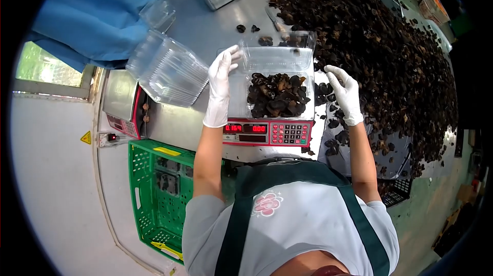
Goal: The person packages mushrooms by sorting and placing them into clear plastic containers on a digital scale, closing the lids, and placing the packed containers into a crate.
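Left hand [221,74], gloved: fingers partly open and loosely curved, raised at the left edge of the open lid [275,60]. Contact with the lid cannot be confirmed; nothing is seen held. Right hand [345,93], gloved: fingers bent and partly open, thumb side toward the viewer's centre, apart from the container and beside the heap [390,65] at the right of the frame. Nothing is visible in its grasp.

Clear container [251,108]: on the red scale [267,142] at centre frame, holding dark, curled pieces [277,93]. Nested clear containers [169,70] lie at upper left; a green crate [145,199] stands at lower left.
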Demonstrator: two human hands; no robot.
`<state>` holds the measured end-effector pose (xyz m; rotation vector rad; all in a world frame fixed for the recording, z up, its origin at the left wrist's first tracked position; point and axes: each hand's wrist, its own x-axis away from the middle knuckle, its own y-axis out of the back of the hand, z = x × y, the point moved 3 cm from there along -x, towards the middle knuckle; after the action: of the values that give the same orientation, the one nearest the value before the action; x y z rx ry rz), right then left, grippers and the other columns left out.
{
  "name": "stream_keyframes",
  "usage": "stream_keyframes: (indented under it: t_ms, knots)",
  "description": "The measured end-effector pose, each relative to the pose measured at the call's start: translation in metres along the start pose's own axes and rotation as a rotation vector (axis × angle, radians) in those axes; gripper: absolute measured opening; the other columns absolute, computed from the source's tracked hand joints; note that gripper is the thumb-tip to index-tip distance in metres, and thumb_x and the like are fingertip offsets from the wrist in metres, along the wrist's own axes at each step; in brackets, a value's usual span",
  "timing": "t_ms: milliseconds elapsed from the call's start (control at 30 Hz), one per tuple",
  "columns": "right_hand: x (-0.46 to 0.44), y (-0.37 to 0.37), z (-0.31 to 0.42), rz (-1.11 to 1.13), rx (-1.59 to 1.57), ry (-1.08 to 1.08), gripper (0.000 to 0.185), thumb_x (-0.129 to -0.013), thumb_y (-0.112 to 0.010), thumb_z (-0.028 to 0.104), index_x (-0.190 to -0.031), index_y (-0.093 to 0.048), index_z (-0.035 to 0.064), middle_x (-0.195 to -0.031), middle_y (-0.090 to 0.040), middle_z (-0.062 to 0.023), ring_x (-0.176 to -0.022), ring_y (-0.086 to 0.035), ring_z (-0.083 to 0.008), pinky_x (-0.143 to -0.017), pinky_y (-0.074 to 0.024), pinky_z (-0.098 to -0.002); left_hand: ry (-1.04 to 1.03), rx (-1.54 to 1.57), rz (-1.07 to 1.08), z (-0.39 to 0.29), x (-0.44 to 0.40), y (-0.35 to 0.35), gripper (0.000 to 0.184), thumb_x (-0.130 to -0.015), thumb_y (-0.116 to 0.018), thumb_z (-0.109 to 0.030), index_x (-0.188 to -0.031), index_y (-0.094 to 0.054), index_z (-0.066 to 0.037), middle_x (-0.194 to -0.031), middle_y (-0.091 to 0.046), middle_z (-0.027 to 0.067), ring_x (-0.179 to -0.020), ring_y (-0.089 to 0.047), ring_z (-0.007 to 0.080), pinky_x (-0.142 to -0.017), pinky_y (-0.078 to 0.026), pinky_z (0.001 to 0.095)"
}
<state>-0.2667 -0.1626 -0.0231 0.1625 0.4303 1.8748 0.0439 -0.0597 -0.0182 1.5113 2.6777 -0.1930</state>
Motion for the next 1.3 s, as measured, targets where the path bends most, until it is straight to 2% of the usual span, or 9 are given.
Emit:
stream_keyframes:
  t_ms: [167,400,600,733,867,900,1033,1100,1300]
  knots:
    - [0.021,0.005,-0.003,0.061,-0.061,-0.032,0.028,-0.092,-0.059,0.022,-0.11,-0.065,0.0009,-0.098,-0.069,-0.0066,-0.087,-0.061,-0.0101,-0.082,-0.0473,-0.0249,-0.278,-0.269,0.076,-0.01,0.039,0.009,0.049,-0.095,-0.05,-0.041,-0.105,-0.064,0.005,-0.106,-0.065,0.0141,-0.104,-0.059,0.0228,-0.093,-0.043,0.0337]
    - [0.05,-0.006,-0.015,0.171,-0.099,-0.252,0.026,-0.081,-0.071,0.013,-0.106,-0.068,0.0038,-0.106,-0.068,-0.0079,-0.082,-0.063,-0.008,-0.071,-0.0516,-0.0219,-0.294,-0.44,0.112,-0.006,0.082,0.015,0.05,-0.091,-0.054,-0.047,-0.105,-0.065,0.0,-0.112,-0.063,0.0149,-0.11,-0.056,0.0266,-0.095,-0.042,0.0354]
    - [0.058,-0.052,-0.014,0.166,0.111,0.182,0.029,-0.079,-0.073,0.013,-0.107,-0.069,0.0098,-0.135,-0.05,-0.0163,-0.119,-0.053,-0.0274,-0.101,-0.0404,-0.0345,-0.079,-0.336,0.114,0.017,0.098,0.008,0.047,-0.083,-0.071,-0.031,-0.12,-0.057,-0.006,-0.128,-0.054,0.0102,-0.115,-0.053,0.0206,-0.091,-0.045,0.0342]
    - [0.058,-0.05,-0.015,0.195,-0.063,0.045,0.029,-0.086,-0.065,0.01,-0.115,-0.066,0.0079,-0.142,-0.043,-0.0175,-0.127,-0.046,-0.0265,-0.104,-0.0371,-0.0326,-0.017,-0.371,0.099,0.025,0.108,0.009,0.046,-0.083,-0.07,-0.019,-0.123,-0.053,-0.004,-0.131,-0.051,0.0106,-0.112,-0.053,0.0184,-0.092,-0.044,0.0326]
    - [0.064,-0.032,-0.02,0.213,-0.427,-0.357,0.028,-0.092,-0.057,0.008,-0.118,-0.061,-0.0005,-0.114,-0.064,-0.0089,-0.096,-0.061,-0.0124,-0.085,-0.049,-0.0251,0.178,-0.234,0.041,0.022,0.118,0.003,0.051,-0.085,-0.066,-0.008,-0.131,-0.047,0.001,-0.136,-0.046,0.0132,-0.1,-0.055,0.0124,-0.086,-0.046,0.0246]
    - [0.066,-0.033,-0.024,0.158,-0.579,-0.384,0.029,-0.092,-0.059,0.013,-0.118,-0.06,-0.001,-0.098,-0.067,-0.006,-0.083,-0.061,-0.0078,-0.077,-0.0494,-0.0222,0.13,-0.318,0.005,0.021,0.119,0.002,0.054,-0.086,-0.065,-0.009,-0.134,-0.042,0.001,-0.124,-0.055,0.0122,-0.083,-0.056,0.0074,-0.07,-0.048,0.0194]
    - [0.068,-0.029,-0.011,0.314,-0.274,-0.414,0.028,-0.089,-0.066,0.02,-0.107,-0.061,-0.0014,-0.079,-0.066,-0.0031,-0.071,-0.062,-0.0076,-0.063,-0.0489,-0.0204,0.402,-0.299,0.057,0.036,0.125,0.013,0.059,-0.086,-0.069,-0.019,-0.134,-0.042,0.003,-0.094,-0.067,0.009,-0.067,-0.059,0.0083,-0.06,-0.049,0.0204]
    - [0.067,-0.03,-0.007,0.352,-0.299,-0.448,0.028,-0.089,-0.066,0.02,-0.106,-0.06,-0.0013,-0.079,-0.066,-0.0039,-0.07,-0.062,-0.0081,-0.062,-0.049,-0.0203,0.584,-0.181,0.101,0.034,0.13,0.013,0.048,-0.088,-0.066,-0.02,-0.127,-0.048,0.003,-0.082,-0.067,0.0068,-0.057,-0.055,0.0065,-0.051,-0.045,0.0199]
    - [0.07,-0.035,-0.012,0.492,-0.404,-0.504,0.022,-0.091,-0.061,0.01,-0.107,-0.053,-0.0018,-0.084,-0.065,-0.0069,-0.068,-0.064,-0.0108,-0.064,-0.0523,-0.0227,0.517,0.055,0.038,0.034,0.137,0.008,0.013,-0.091,-0.059,-0.013,-0.097,-0.054,-0.003,-0.08,-0.064,0.0094,-0.059,-0.059,0.011,-0.051,-0.047,0.0215]
